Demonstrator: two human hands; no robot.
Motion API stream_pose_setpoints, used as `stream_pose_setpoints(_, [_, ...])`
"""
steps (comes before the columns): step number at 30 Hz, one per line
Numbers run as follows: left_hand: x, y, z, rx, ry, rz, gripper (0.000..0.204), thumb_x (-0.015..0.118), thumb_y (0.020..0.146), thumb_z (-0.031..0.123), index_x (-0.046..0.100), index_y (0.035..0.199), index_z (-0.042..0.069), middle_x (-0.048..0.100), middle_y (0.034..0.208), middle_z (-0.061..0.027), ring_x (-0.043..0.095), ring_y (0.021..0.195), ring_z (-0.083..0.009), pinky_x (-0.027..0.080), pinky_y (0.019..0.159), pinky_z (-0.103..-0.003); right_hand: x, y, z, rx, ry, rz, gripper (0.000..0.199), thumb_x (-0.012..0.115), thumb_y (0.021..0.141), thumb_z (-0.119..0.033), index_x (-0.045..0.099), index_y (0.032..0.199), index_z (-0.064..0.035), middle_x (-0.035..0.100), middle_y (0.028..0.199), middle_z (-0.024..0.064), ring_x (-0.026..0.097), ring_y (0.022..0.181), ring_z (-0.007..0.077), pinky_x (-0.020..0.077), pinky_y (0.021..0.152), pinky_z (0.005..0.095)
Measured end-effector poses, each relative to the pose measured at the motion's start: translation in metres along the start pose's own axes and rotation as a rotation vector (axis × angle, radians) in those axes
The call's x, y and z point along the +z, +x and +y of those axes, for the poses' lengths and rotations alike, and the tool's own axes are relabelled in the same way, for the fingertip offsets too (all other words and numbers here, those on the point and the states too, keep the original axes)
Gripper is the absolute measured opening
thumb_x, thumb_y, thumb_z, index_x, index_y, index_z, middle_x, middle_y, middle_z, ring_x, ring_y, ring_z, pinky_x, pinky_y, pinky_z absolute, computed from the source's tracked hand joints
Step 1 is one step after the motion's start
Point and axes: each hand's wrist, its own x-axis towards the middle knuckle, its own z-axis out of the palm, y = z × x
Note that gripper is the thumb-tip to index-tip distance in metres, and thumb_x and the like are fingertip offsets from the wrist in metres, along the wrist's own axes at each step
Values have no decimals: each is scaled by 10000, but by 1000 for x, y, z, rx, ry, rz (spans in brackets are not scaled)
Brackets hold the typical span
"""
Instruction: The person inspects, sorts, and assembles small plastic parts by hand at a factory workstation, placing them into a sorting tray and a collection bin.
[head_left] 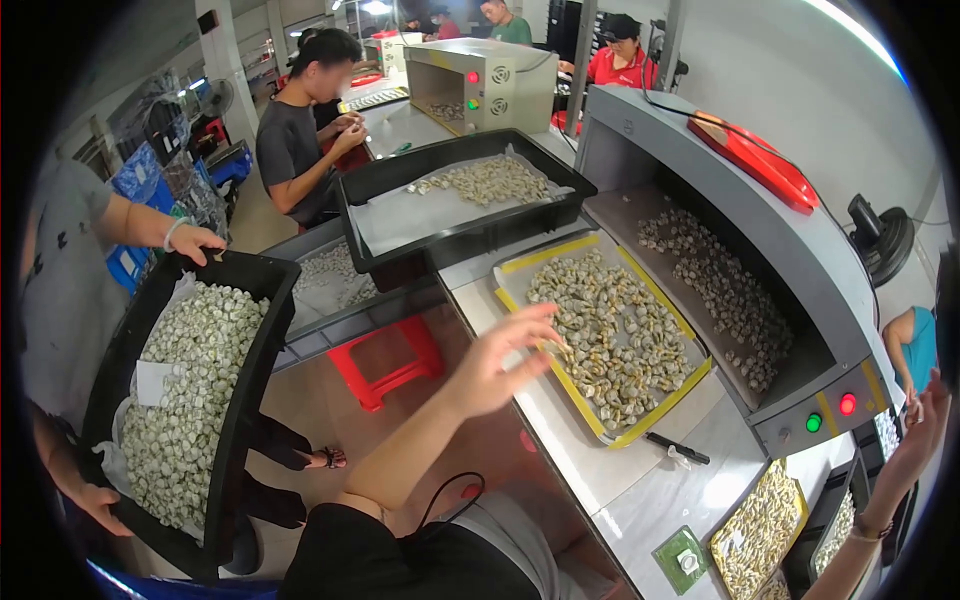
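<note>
My left hand (500, 362) hovers at the near left edge of a yellow-rimmed tray (622, 438), its fingers spread and nothing visible between them. Many small grey-and-gold pieces (622, 335) cover the tray; their exact kind is too small to tell. Fingertips overlap the tray's left rim, and whether they touch it I cannot tell. My right hand (918, 435) is raised at the far right edge of the view, fingers stretched upward with nothing seen in them. Below it lies a second yellow-rimmed tray (803, 518) of thin gold-and-white pieces.
A grey oven-like machine (690, 130) holds more pieces. A black bin (440, 250) stands beyond the tray. At left, another person holds a black bin (258, 345) full of whitish pieces. A black pen (680, 449), green pad (680, 562) and red stool (385, 350) are nearby. Other people work behind.
</note>
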Motion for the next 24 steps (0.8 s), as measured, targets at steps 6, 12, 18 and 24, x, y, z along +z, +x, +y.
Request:
stream_pose_setpoints(6, [-59,11,-29,121,811,366,189,639,833,160,601,998,76,329,1387,-278,289,1320,-418,283,1059,-452,125,-73,-128,-148,21,-482,253,505,789,-185,546,951,6,458,912,85,417,791,144,350,698,251])
stream_pose_setpoints(12, [-102,48,-79,41,962,511,183,647,811,179,594,948,69,290,1388,-317,233,1322,-462,180,1094,-532,152,-103,-182,-267,47,-821,179,561,700,-128,577,830,-6,488,882,137,475,767,212,393,652,299])
stream_pose_setpoints(18, [-84,60,-85,27,1183,382,198,676,742,150,600,856,6,311,1375,-332,250,1318,-457,160,1095,-547,128,-110,-188,-381,34,-1017,190,549,766,-31,598,938,34,566,961,192,545,811,285,449,653,333])
stream_pose_setpoints(24, [-92,48,-90,115,1163,484,193,692,742,156,592,861,41,381,1331,-309,277,1295,-459,195,1084,-538,136,-128,-187,-259,104,-1167,198,538,769,-3,599,956,14,579,959,163,551,815,270,449,640,312])
